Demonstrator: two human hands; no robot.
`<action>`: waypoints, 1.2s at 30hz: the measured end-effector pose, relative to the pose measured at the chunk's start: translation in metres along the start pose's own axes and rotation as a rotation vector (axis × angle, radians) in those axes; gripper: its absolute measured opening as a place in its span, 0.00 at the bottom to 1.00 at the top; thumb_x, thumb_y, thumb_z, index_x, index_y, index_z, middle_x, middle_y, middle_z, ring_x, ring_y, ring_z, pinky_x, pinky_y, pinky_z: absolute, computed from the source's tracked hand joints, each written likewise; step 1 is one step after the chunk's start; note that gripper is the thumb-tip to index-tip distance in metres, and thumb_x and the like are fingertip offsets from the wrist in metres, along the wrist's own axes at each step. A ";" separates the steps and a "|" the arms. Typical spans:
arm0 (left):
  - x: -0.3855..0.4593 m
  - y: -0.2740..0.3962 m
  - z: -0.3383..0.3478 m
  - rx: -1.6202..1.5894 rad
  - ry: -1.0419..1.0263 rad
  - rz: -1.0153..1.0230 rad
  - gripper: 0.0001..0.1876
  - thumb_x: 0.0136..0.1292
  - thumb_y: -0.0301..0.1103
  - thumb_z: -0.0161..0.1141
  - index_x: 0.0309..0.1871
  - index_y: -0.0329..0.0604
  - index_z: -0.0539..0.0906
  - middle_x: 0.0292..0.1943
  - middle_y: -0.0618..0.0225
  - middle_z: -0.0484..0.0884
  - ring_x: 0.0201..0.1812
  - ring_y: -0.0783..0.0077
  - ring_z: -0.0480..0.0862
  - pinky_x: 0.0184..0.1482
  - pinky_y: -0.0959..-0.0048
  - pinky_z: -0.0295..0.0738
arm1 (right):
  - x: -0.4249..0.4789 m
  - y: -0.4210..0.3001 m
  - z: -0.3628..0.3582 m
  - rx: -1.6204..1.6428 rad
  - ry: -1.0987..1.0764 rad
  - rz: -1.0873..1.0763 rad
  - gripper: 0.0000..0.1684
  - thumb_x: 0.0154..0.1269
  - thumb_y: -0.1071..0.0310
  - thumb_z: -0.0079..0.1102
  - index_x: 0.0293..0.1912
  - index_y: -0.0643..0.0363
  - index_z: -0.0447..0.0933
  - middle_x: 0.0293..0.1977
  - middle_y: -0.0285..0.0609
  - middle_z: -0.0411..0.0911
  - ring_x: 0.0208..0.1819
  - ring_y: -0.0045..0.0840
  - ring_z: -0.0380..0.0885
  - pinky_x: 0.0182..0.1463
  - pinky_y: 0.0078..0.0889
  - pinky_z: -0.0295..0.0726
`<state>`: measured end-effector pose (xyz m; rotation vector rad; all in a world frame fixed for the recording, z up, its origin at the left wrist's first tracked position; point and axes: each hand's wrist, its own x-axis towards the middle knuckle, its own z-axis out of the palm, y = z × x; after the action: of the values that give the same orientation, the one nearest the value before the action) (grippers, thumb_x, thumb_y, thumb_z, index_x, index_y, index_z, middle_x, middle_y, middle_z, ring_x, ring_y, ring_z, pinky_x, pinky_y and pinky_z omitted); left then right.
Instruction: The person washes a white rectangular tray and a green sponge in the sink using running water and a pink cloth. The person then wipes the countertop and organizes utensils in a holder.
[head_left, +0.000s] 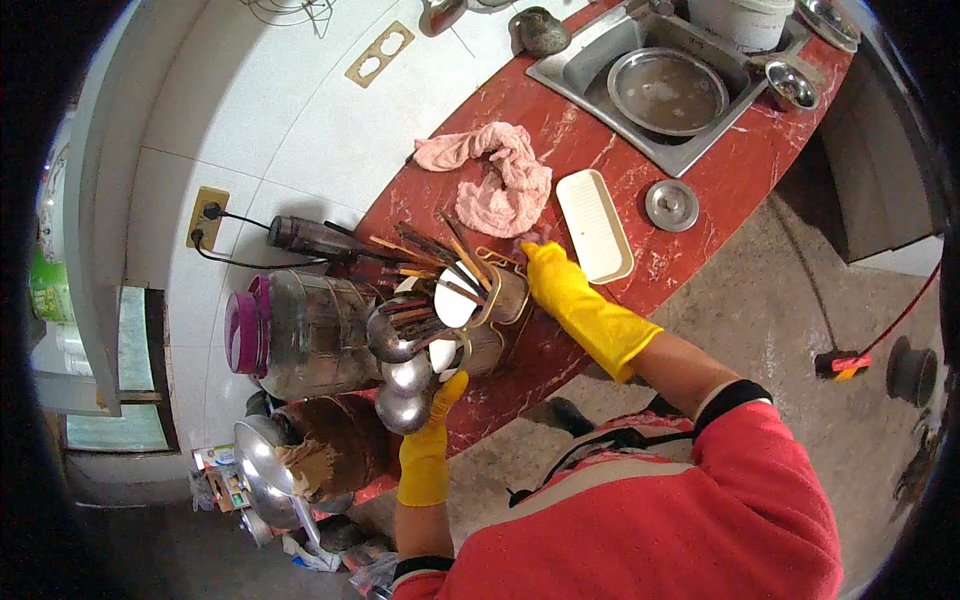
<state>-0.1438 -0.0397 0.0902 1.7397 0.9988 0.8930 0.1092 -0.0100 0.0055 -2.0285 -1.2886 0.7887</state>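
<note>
My right hand (546, 271), in a yellow rubber glove, holds a small purplish cloth (531, 241) near the utensil holder. My left hand (442, 405), gloved alike, is at the holder's near left side, below the metal ladles (407, 373); its fingertips are partly hidden, so its hold is unclear. The utensil holder (508, 296) has wire framing and bears chopsticks (427, 251), ladles and a white spoon or scoop (454, 298). A pink towel (504, 187) lies crumpled beyond my right hand. Beside that hand is a cream plastic tray (595, 225).
A steel sink (660, 142) holds a basin (667, 91) of cloudy water. A round metal lid (672, 205) lies near the counter edge. To the left stand a large jar with a purple lid (259, 326), a brown pot (352, 442) and a plugged-in black appliance (307, 236).
</note>
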 end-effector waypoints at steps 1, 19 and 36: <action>0.004 0.005 0.003 -0.014 -0.009 -0.021 0.38 0.45 0.29 0.74 0.62 0.45 0.67 0.59 0.69 0.72 0.58 0.72 0.72 0.60 0.71 0.68 | -0.016 0.002 -0.002 -0.002 -0.014 0.013 0.17 0.62 0.63 0.50 0.49 0.56 0.73 0.45 0.54 0.76 0.47 0.46 0.76 0.47 0.47 0.76; 0.005 0.017 -0.004 -0.001 -0.046 -0.193 0.40 0.42 0.25 0.75 0.62 0.45 0.68 0.58 0.68 0.72 0.56 0.70 0.73 0.54 0.69 0.74 | -0.018 0.023 -0.021 0.499 0.044 -0.066 0.18 0.65 0.57 0.52 0.48 0.59 0.76 0.40 0.51 0.79 0.44 0.44 0.78 0.48 0.36 0.74; 0.029 0.001 -0.029 0.010 -0.139 -0.162 0.39 0.42 0.26 0.74 0.61 0.42 0.69 0.54 0.64 0.77 0.53 0.65 0.77 0.49 0.68 0.79 | -0.007 0.037 -0.025 0.665 0.063 -0.469 0.14 0.67 0.62 0.51 0.37 0.62 0.78 0.32 0.51 0.78 0.35 0.40 0.77 0.39 0.35 0.74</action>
<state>-0.1567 -0.0041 0.1048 1.6779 1.0364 0.6566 0.1469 -0.0333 -0.0050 -1.1622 -1.1902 0.7810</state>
